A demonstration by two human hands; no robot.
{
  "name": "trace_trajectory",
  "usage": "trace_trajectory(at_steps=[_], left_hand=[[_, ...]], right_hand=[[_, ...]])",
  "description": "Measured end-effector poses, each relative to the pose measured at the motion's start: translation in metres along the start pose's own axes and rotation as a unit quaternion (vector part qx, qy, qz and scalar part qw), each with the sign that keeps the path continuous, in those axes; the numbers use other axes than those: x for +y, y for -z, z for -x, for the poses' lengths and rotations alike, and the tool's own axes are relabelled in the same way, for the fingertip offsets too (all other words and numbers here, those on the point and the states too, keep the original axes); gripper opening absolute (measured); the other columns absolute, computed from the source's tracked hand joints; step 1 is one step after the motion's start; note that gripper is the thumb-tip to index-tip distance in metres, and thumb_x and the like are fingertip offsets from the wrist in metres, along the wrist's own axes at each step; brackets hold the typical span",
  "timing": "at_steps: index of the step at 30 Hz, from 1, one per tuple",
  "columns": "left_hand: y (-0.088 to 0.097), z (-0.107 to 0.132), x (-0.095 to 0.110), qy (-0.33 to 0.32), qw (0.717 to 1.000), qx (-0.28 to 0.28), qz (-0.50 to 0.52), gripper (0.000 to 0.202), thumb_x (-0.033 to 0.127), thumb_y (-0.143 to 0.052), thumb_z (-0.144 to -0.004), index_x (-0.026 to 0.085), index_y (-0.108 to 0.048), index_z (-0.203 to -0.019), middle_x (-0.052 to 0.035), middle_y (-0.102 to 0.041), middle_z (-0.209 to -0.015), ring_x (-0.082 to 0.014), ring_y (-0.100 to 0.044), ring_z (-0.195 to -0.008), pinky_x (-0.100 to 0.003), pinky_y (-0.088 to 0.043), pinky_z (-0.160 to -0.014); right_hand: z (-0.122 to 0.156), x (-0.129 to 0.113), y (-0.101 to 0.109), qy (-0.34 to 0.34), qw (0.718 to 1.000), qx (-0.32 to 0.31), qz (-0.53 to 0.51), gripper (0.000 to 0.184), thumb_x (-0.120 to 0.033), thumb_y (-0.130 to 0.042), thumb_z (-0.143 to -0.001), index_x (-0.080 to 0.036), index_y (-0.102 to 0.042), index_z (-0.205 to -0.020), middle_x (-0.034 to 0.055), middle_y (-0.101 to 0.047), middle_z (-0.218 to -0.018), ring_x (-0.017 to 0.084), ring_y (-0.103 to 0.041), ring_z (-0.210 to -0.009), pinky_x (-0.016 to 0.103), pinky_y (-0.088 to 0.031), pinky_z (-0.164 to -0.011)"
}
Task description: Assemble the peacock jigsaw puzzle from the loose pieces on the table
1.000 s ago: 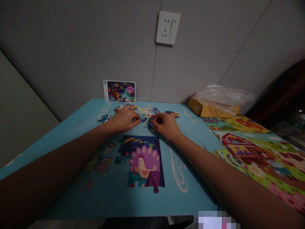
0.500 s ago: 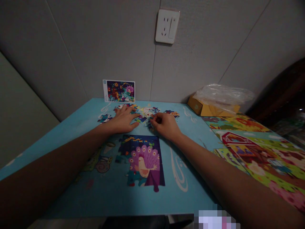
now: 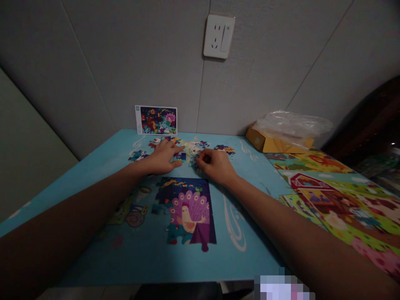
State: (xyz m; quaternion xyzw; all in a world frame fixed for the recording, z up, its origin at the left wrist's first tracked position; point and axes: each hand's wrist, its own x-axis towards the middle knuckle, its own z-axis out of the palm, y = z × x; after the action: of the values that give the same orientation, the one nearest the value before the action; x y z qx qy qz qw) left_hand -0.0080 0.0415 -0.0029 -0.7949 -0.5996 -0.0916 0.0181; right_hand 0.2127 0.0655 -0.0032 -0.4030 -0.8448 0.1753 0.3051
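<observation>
Loose jigsaw pieces [image 3: 191, 146] lie in a spread-out heap near the back of the blue table. Over the left part of the heap my left hand [image 3: 164, 157] rests palm down, its fingers spread. My right hand [image 3: 216, 163] is at the heap's right side, thumb and fingertips pinched together; whatever is between them is too small and dark to make out. Closer to me lies a joined section of puzzle [image 3: 189, 212] with a purple peacock on a dark blue ground. Its left edge is uneven.
A picture card [image 3: 158, 120] leans on the wall behind the pieces. At the back right sits a yellow box [image 3: 281, 143] with a clear plastic bag [image 3: 292, 125] on top. A farm-scene puzzle [image 3: 346, 200] covers the table's right side. A socket [image 3: 219, 36] is on the wall.
My left hand's fingers have shifted very slightly over the pieces. The right hand stays pinched in almost the same spot, and the peacock section has not moved.
</observation>
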Motion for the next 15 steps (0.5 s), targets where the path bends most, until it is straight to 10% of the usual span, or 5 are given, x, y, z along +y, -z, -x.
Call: trace_trajectory(at_steps=[9,15], left_hand=[[0.008,0.009,0.014,-0.086,0.973,0.111,0.181,0.047,0.025,-0.061,-0.086,0.022,-0.06,-0.133,-0.0084,-0.057,-0.111,-0.0231,-0.055,-0.108,-0.04,-0.044,-0.102],[0.002,0.011,0.027,-0.07,0.907,0.132,0.393,0.044,0.035,-0.058,-0.086,0.017,-0.062,-0.126,-0.0105,-0.062,-0.117,-0.0218,-0.061,-0.105,-0.037,-0.053,-0.09]], right_hand=[[0.001,-0.005,0.001,-0.005,1.0,-0.023,-0.012,0.026,-0.033,-0.064,-0.088,-0.014,-0.07,-0.104,0.0047,-0.067,-0.074,0.015,-0.055,-0.063,0.028,-0.033,-0.061],[0.003,-0.006,-0.002,0.038,0.997,-0.045,-0.058,0.025,-0.032,-0.057,-0.092,-0.017,-0.059,-0.072,-0.0004,-0.057,-0.062,0.012,-0.045,-0.058,0.026,-0.028,-0.058]])
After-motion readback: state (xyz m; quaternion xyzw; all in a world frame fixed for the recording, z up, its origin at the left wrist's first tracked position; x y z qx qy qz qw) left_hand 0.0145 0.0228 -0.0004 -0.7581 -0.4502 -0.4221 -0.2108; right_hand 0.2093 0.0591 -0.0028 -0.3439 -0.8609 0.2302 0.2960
